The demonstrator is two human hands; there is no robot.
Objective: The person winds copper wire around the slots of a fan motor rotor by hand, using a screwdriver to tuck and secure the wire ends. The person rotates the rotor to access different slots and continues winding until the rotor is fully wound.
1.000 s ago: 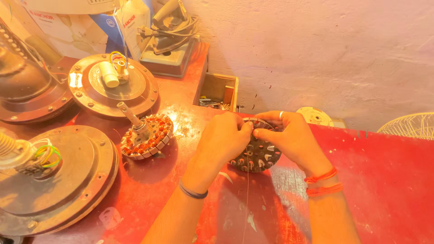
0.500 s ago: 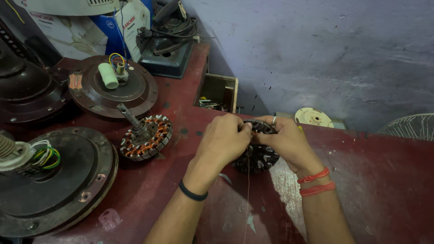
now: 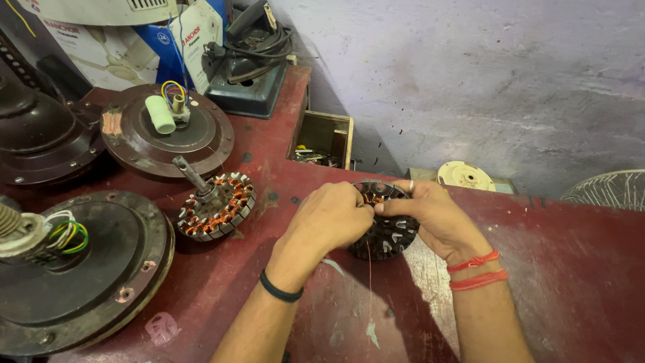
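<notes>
The person works on a round black motor core [image 3: 388, 232] that rests on the red table [image 3: 578, 282], and the step in hand looks like winding copper wire into its slots. The left hand [image 3: 329, 218] is clenched, with the fingertips pinched at the upper rim of the core, where some orange wire already shows. Whether it holds the wire itself cannot be told, because the fingers hide it. The right hand [image 3: 433, 215] grasps the core from the far side and steadies it. 1 thin wire [image 3: 369, 282] hangs down from the grip toward the person. To the left of the grip lies a second wound core with a shaft [image 3: 216, 205], well apart. The next move probably calls for steady tension and a firm hold.
</notes>
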